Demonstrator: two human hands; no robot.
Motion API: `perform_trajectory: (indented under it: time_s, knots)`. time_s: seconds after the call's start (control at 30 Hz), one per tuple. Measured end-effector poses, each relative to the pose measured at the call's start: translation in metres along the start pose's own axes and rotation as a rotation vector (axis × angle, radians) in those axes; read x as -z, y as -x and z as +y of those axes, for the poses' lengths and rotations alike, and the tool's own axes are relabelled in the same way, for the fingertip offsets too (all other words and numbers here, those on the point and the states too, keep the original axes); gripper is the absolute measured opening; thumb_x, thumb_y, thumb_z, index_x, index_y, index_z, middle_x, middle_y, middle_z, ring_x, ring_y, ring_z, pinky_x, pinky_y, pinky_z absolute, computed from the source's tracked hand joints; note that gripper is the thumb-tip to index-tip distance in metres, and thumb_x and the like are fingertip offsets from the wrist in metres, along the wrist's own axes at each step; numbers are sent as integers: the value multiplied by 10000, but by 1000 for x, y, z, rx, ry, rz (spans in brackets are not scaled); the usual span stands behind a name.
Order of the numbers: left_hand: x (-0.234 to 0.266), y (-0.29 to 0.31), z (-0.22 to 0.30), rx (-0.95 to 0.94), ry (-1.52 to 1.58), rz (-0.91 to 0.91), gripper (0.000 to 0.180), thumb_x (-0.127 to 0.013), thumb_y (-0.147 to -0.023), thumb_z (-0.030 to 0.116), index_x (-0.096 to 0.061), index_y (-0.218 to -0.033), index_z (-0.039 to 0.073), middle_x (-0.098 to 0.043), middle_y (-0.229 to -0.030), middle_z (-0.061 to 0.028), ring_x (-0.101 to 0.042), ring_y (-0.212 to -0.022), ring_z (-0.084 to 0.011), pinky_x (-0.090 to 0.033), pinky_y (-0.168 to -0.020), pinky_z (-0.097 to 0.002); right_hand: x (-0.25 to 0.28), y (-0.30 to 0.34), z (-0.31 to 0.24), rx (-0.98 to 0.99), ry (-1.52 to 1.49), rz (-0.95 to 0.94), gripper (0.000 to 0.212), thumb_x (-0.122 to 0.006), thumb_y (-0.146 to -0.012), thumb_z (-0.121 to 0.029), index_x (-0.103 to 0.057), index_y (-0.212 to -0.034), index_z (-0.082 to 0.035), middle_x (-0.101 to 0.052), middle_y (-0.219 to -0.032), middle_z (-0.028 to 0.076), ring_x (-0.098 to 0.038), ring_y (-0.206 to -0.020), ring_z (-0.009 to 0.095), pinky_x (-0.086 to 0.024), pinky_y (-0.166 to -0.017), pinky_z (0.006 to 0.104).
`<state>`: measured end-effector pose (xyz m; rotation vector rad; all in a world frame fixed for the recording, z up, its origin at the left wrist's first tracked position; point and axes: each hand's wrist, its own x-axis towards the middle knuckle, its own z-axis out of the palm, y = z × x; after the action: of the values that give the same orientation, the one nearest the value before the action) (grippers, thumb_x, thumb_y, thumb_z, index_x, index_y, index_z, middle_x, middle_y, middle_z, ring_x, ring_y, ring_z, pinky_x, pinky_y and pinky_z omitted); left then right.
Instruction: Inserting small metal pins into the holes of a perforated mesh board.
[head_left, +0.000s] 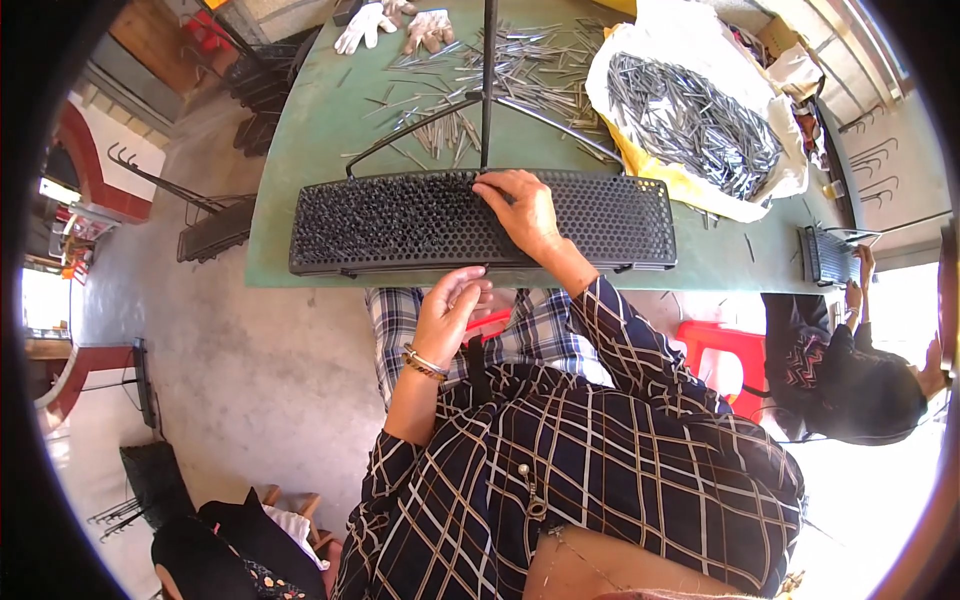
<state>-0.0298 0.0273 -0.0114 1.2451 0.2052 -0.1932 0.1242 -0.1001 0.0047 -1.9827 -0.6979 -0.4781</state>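
Note:
A long black perforated rack (620, 222) lies along the front edge of the green table (290, 205), its dark upright frame rising behind it. Small dark pieces (380, 215) crowd the holes on its left part, while the right part shows bare holes. My right hand (525, 212) rests over the middle of the rack, thumb and fingers pinched at the border of the crowded part; what they pinch is hidden. Just below the rack's front edge, my left hand (450, 308) has its fingers curled together. A tiny dark tip shows at its fingertips, too small to name.
Loose thin metal rods (540, 65) lie scattered behind the rack. A pale sack (625, 55) full of rods stands back right, and work gloves (430, 30) lie back left. A person (850, 385) works at another rack (830, 258) on the right, near a red stool (722, 345).

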Motion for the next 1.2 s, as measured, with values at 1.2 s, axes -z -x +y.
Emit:
perform_trajectory:
  time_s: [1.2]
  knots:
    - [2, 5, 7, 18, -18, 23, 275, -532, -947, 117, -536, -1203, 14, -615, -1085, -96, -602, -983, -168, -535, -824, -318, 69, 16, 4, 49, 220, 61, 143, -670, -795, -46, -687, -934, -20, -649, -957, 121, -615, -892, 295, -488, -809, 366]
